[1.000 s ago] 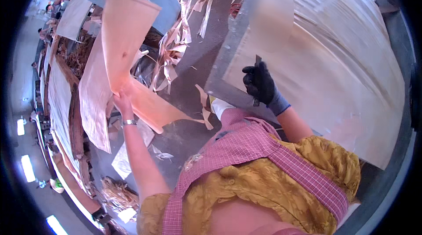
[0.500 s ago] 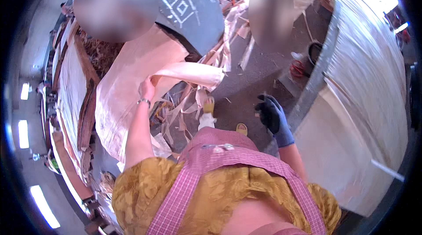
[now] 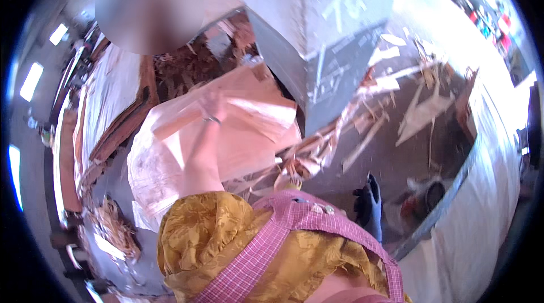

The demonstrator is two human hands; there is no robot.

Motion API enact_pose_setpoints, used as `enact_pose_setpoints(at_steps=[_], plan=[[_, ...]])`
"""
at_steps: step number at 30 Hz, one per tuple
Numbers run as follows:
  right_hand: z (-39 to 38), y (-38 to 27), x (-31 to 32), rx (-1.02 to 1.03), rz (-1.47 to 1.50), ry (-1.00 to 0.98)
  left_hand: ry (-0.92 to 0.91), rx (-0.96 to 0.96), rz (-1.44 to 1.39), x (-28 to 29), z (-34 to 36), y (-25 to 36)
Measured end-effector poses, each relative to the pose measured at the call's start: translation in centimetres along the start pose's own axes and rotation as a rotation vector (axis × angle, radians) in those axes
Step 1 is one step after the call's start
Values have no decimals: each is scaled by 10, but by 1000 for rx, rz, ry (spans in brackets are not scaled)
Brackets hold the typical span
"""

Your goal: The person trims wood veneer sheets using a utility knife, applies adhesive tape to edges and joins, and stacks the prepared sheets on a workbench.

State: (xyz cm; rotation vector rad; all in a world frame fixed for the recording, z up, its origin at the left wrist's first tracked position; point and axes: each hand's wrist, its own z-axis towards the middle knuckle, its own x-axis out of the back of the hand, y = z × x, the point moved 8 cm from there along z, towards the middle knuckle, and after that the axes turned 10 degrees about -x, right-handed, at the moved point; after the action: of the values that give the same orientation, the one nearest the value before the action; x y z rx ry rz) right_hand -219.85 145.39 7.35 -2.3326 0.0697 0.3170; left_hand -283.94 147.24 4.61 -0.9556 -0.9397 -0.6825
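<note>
Large thin pale wood veneer sheets [image 3: 238, 147] lie in a stack on my left, a creased, partly folded one on top. Over that fold, my bare left hand [image 3: 212, 105], with a band at the wrist, is touching the veneer. Motion smears its fingers, so their grip does not show. My right hand [image 3: 368, 204] wears a dark glove with a blue-grey back. It hangs low on my right, fingers apart and nothing in them, away from the veneer.
A grey metal panel [image 3: 345, 76] with chalk marks stands beyond the stack. Veneer scraps [image 3: 311, 158] litter the floor. Another veneer stack [image 3: 113, 99] is at far left, and a broad pale sheet-covered surface [image 3: 476, 207] at right. A blurred person [image 3: 150, 8] is at upper left.
My left hand has moved farther out over the stack with the top veneer, which was curled and now lies folded. My right hand has dropped lower. The view has turned.
</note>
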Motion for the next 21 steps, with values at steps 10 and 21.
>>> enact_pose_setpoints(at_steps=[10,21], plan=[[101,-103,-64,640,-444,-32,-739,-183,-2255,189,-76,431],[120,-160,167,425,-358,84,-731,-636,-1746,316,-71,617]])
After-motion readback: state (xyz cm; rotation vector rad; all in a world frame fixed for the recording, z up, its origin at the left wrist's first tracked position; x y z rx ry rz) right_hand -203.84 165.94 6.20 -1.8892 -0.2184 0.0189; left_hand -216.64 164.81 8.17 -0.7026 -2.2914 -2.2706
